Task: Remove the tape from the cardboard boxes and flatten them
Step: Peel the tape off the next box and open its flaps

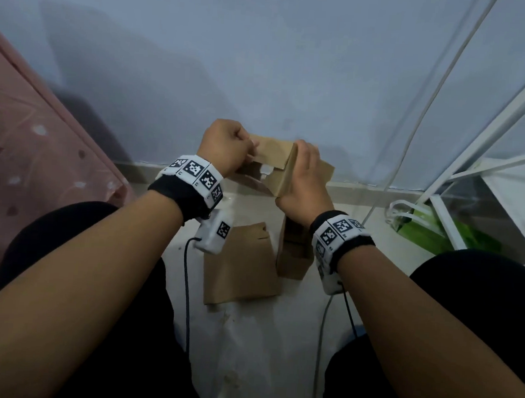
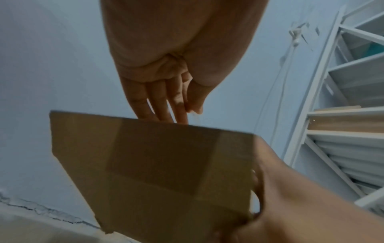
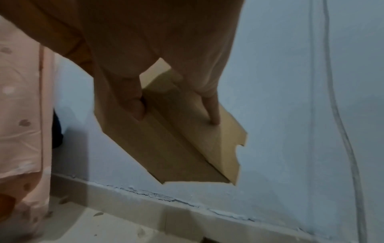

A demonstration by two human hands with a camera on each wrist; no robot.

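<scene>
I hold a small brown cardboard box [image 1: 274, 156] in the air in front of the wall. My left hand [image 1: 252, 150] is curled at the box's upper left edge and pinches it between thumb and fingers. In the left wrist view the fingers [image 2: 160, 102] pass behind the top edge of the box [image 2: 166, 189], whose face carries a darker strip of tape [image 2: 162, 156]. My right hand [image 1: 303, 170] grips the box's right side. In the right wrist view its thumb [image 3: 137, 108] presses one face of the box [image 3: 166, 148] and a finger [image 3: 214, 115] presses an open notched flap.
A flattened cardboard piece [image 1: 241, 268] lies on the floor between my knees, with another standing box [image 1: 293, 253] beside it. Pink bedding [image 1: 27, 153] is at the left. A white rack [image 1: 488, 157], a green bag [image 1: 431, 227] and a hanging cable [image 1: 413, 125] are at the right.
</scene>
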